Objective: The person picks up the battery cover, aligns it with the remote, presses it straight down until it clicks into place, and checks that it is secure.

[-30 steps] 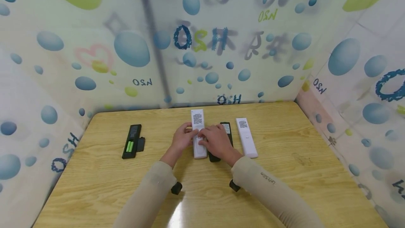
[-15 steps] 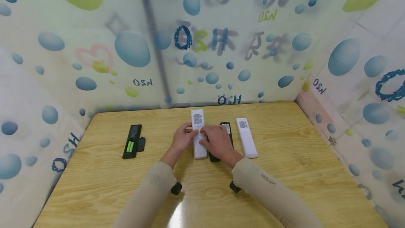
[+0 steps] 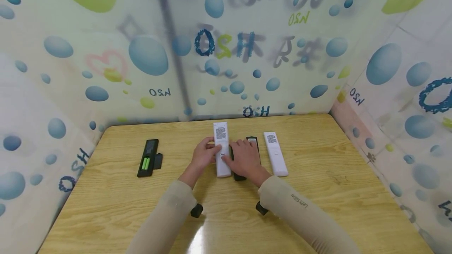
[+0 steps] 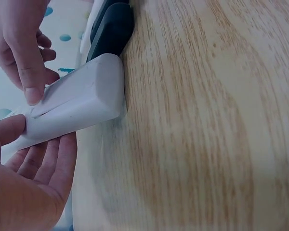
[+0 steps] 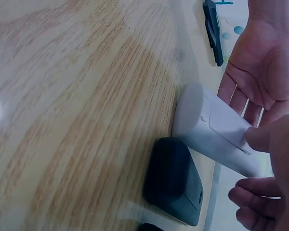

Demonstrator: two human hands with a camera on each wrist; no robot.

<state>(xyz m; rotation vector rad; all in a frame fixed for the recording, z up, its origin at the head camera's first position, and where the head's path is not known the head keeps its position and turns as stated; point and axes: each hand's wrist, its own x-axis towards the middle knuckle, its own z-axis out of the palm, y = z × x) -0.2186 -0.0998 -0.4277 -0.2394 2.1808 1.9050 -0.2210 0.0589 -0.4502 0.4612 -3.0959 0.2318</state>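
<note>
A white remote control (image 3: pixel 221 130) lies back side up in the middle of the table, its label facing me. My left hand (image 3: pixel 203 154) grips it from the left side, thumb on the back and fingers (image 4: pixel 62 161) along the edge. The thumb of my right hand (image 3: pixel 245 158) presses on the battery cover (image 5: pixel 226 118), which sits in place on the remote. The other right fingers bend loosely beside the remote, apart from it. Partly hidden under my right hand is a black remote control (image 3: pixel 240 176), close alongside the white one.
A second white remote (image 3: pixel 276 154) lies label up on the right. At the left, another black remote (image 3: pixel 150 148) has its compartment uncovered, with green batteries (image 3: pixel 146 163) inside and its cover (image 3: pixel 157 161) beside it. A patterned wall (image 3: pixel 226 89) rises behind the wooden table (image 3: pixel 318 199).
My right fingers have drawn away from the white remote to the right, while the right thumb stays on its cover. The left hand keeps its hold.
</note>
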